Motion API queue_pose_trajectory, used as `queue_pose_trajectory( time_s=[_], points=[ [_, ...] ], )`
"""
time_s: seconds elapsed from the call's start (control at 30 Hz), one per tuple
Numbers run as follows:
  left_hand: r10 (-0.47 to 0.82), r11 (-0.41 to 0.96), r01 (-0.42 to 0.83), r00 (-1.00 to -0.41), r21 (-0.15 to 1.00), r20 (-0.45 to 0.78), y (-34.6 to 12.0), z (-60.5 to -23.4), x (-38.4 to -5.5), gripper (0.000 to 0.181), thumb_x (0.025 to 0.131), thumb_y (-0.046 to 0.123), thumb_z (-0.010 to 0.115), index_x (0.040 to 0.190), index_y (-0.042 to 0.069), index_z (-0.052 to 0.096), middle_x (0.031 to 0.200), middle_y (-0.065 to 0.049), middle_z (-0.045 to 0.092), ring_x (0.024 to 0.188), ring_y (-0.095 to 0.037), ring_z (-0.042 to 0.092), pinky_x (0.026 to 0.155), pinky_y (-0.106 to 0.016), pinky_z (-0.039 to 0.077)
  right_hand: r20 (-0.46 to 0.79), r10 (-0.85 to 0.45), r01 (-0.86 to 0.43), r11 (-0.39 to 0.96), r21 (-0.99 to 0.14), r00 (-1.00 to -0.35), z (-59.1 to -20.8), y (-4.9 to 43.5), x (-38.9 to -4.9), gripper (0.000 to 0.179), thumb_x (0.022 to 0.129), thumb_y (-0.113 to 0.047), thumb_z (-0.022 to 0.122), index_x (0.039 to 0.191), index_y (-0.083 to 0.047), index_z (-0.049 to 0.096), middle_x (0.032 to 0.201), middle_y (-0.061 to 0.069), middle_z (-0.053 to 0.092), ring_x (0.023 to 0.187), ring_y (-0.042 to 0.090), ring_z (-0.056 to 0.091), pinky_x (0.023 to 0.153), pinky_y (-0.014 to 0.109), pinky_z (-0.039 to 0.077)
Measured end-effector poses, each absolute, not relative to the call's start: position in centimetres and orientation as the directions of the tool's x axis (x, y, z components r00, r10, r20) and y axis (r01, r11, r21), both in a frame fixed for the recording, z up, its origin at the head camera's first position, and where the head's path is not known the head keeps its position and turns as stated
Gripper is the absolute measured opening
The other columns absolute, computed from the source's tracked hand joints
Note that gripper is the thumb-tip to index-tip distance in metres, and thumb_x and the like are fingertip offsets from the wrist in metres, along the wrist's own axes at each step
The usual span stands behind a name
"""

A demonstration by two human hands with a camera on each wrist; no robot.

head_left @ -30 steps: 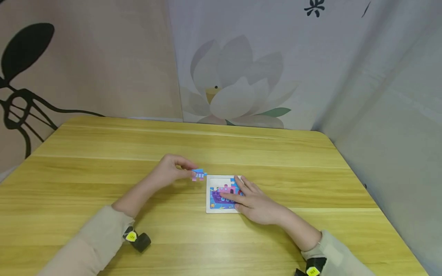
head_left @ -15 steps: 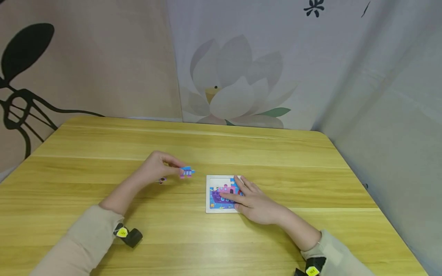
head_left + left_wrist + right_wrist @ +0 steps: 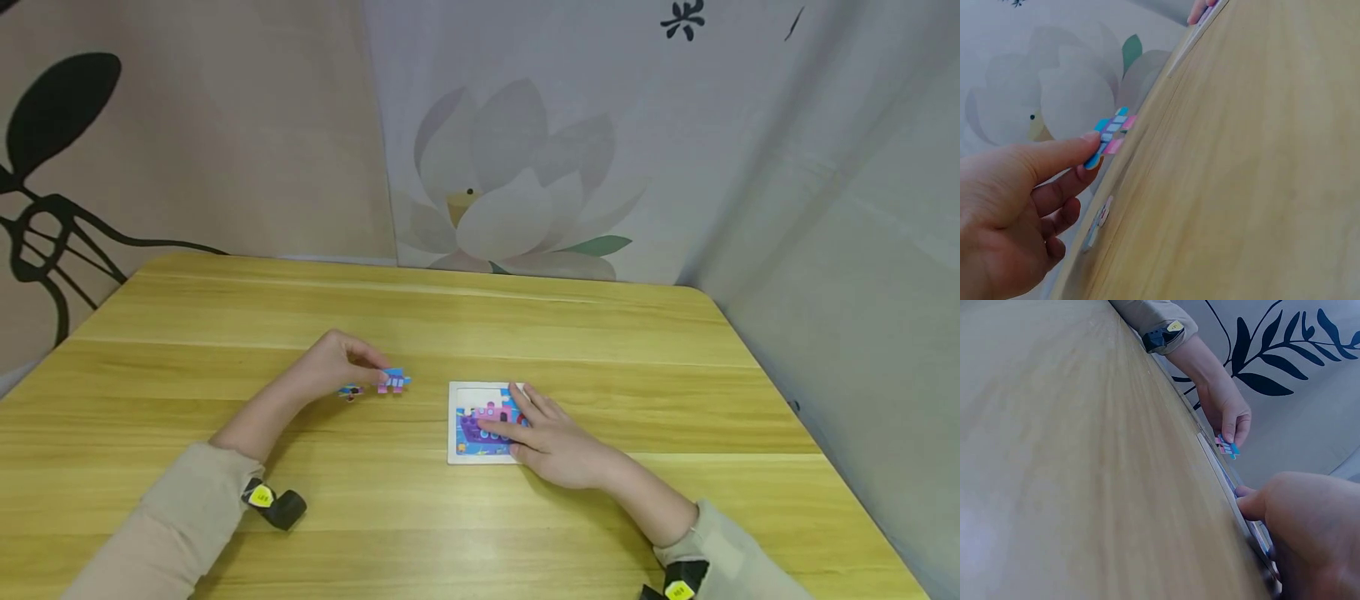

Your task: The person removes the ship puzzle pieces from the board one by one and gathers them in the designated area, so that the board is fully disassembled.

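Observation:
My left hand (image 3: 337,362) pinches a blue, pink and purple jigsaw piece (image 3: 1112,132) between thumb and fingers, left of the puzzle frame. Just below that hand, a second jigsaw piece (image 3: 350,392) lies on the table; in the left wrist view this loose piece (image 3: 1097,224) shows edge-on. My right hand (image 3: 558,442) rests with spread fingers on the right side of the white-rimmed puzzle frame (image 3: 452,425). Fitted pieces (image 3: 472,431) in it show a pink and purple picture on blue; a white gap shows along its upper left. The fingers cover part of the picture.
The wooden table (image 3: 420,533) spreads around both hands, its far edge against a printed curtain (image 3: 510,167). Each wrist carries a small black camera, such as the left wrist camera (image 3: 285,510).
My left hand has moved left, away from the puzzle frame, carrying the jigsaw piece, then lowered it slightly. The loose piece under it has come into view. My right hand has stayed in place.

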State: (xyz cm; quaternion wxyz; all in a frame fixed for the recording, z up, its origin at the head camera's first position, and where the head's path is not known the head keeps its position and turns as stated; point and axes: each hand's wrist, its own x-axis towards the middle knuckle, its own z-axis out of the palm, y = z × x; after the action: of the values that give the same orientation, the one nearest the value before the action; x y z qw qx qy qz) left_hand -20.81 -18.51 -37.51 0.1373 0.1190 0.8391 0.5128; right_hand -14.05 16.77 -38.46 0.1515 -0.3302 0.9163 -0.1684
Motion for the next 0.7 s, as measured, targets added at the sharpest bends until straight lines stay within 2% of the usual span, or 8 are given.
queue_pose_trajectory(
  time_s=[0.47, 0.7],
  points=[
    [0.357, 0.523, 0.132, -0.931, 0.842, -0.075, -18.6, -38.8, -21.3, 0.013, 0.086, 0.009, 0.072, 0.096, 0.0, 0.072, 0.085, -0.006, 0.067, 0.073, -0.021, 0.058, 0.059, -0.03, 0.051, -0.168, -0.658, -0.549, 0.721, -0.422, -0.734, -38.4, 16.8, -14.0, 0.045, 0.103, -0.028, 0.041, 0.146, -0.04, 0.037, 0.159, 0.011, -0.005, 0.143, 0.031, -0.011, 0.11, 0.058, 0.001],
    [0.386, 0.547, 0.212, -0.922, 0.81, -0.019, -18.4, -39.0, -21.3, 0.011, 0.086, 0.008, 0.072, 0.094, 0.0, 0.072, 0.085, -0.007, 0.065, 0.059, -0.018, 0.055, 0.05, -0.027, 0.048, -0.17, -0.653, -0.546, 0.726, -0.418, -0.739, -38.3, 16.8, -14.0, 0.045, 0.103, -0.027, 0.041, 0.146, -0.04, 0.037, 0.159, 0.011, -0.004, 0.143, 0.031, -0.01, 0.11, 0.058, 0.001]
  ],
)
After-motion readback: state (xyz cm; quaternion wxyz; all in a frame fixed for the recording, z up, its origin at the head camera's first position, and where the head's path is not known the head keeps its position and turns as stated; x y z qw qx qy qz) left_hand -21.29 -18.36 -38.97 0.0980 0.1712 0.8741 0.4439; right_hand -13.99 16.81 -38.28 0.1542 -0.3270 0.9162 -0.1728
